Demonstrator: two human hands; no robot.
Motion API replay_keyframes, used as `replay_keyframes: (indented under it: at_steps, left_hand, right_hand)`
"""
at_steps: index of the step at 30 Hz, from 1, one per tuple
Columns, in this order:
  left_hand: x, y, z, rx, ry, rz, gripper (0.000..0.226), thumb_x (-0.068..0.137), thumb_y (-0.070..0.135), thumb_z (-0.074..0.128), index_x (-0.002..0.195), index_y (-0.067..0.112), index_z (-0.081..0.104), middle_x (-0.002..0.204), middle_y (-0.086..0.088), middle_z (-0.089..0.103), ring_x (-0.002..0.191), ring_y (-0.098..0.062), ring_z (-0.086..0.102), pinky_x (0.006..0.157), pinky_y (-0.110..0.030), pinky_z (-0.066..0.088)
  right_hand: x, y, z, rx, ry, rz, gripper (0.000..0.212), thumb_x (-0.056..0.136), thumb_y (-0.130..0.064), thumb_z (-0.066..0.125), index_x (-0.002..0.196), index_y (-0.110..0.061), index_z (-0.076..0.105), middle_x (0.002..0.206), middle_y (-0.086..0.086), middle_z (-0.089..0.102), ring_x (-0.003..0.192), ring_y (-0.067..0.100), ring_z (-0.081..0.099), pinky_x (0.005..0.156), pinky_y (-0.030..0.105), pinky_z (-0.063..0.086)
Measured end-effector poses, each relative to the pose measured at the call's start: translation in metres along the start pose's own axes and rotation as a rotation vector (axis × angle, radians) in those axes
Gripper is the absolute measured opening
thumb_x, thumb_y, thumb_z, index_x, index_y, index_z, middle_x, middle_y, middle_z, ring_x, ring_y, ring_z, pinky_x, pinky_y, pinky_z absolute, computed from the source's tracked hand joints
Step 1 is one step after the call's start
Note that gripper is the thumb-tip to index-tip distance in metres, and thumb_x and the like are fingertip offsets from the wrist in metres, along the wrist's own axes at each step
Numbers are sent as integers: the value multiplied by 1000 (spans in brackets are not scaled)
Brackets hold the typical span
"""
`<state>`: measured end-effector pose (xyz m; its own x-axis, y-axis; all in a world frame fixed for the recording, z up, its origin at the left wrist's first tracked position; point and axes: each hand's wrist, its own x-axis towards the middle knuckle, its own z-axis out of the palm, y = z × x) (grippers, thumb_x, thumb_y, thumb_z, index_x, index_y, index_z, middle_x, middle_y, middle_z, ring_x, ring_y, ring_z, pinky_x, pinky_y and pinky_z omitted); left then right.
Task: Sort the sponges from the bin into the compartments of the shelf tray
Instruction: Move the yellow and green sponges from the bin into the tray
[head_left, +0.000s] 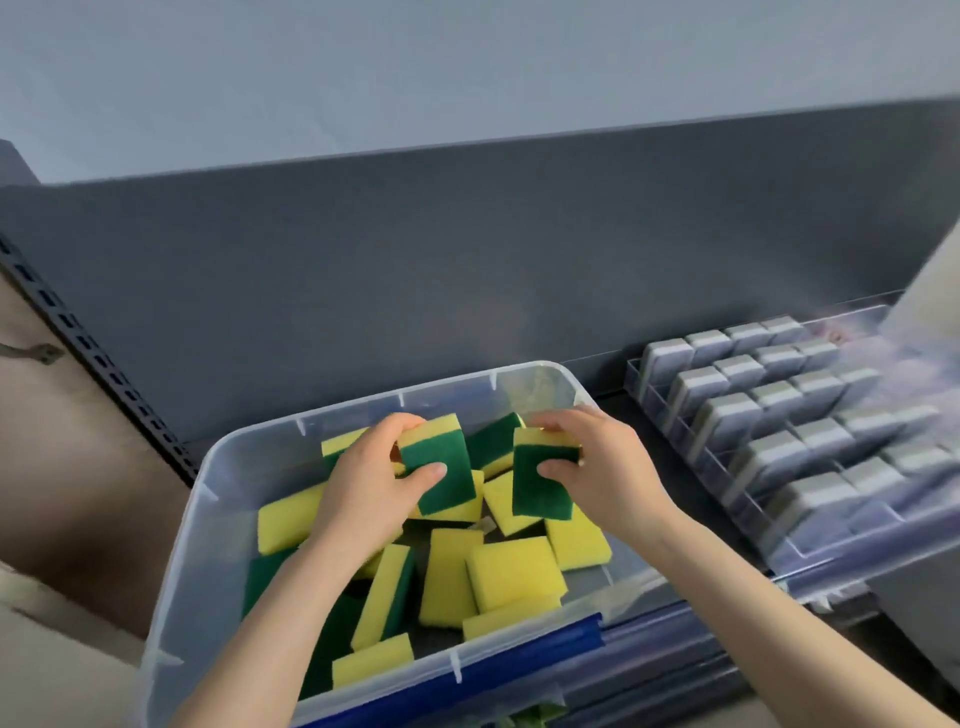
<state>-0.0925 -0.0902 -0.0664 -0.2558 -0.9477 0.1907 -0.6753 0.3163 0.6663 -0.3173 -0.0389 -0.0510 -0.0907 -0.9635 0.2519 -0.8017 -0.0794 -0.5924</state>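
Here, over the bin (208, 519), the left hand (363, 499) and right hand (608, 467) are each pinching a sponge (441, 470), seemingly light and squashy, best gripped across its flat faces.

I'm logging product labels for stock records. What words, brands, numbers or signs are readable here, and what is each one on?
No readable text in this view.
Yellow-and-green sponge gripped by the left hand, second yellow-and-green sponge in the right hand: no print.
Clear plastic bin: no label.
Grey blocks in the clear shelf tray: blurred, nothing legible.
Reddish mark at the tray's far end: too blurred.
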Motion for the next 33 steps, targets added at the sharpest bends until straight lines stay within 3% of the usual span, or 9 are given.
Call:
replay_keyframes:
  at_steps: [4, 9, 14, 25, 33]
  left_hand:
    - [14, 41, -1, 28, 3, 129, 35, 80, 34, 71, 111, 35, 53, 98, 20, 59, 88, 0, 55, 64, -17, 43]
    - [33, 109, 18, 17, -2, 285, 29, 81, 36, 69, 107, 35, 56, 97, 17, 60, 88, -3, 56, 71, -29, 51]
    - [40, 179, 63, -6, 12, 355, 26, 80, 37, 70, 101, 39, 55, 93, 18, 60, 84, -1, 55, 69, -25, 47]
    - [36, 320, 187, -84, -76, 397, 26, 79, 32, 73, 98, 40, 57, 92, 19, 61, 82, 3, 54, 65, -16, 41]
    - [40, 369, 250, -62, -119, 360, 24, 79, 25, 74, 99, 29, 61, 90, 15, 63, 82, -8, 58, 72, -31, 49]
  right_hand:
    - [-9, 12, -40, 13, 129, -1, 39, 78, -14, 69, 115, -23, 63, 101, -11, 55, 87, 14, 54, 78, 27, 45]
    - [-23, 43, -95, 46, 272, 35, 36, 74, -9, 71, 106, -23, 65, 94, -16, 51, 81, 4, 46, 71, 17, 34]
    - [-47, 91, -156, 58, 298, 61, 35, 75, -7, 72, 107, -21, 66, 99, -10, 56, 88, 14, 53, 78, 27, 44]
    - [-104, 223, -289, 32, 341, 109, 33, 77, -6, 71, 106, -19, 65, 97, -12, 55, 87, 15, 53, 77, 25, 48]
    - [-120, 291, -326, 60, 351, 143, 30, 76, -5, 72, 102, -19, 65, 93, -14, 56, 87, 15, 52, 76, 28, 48]
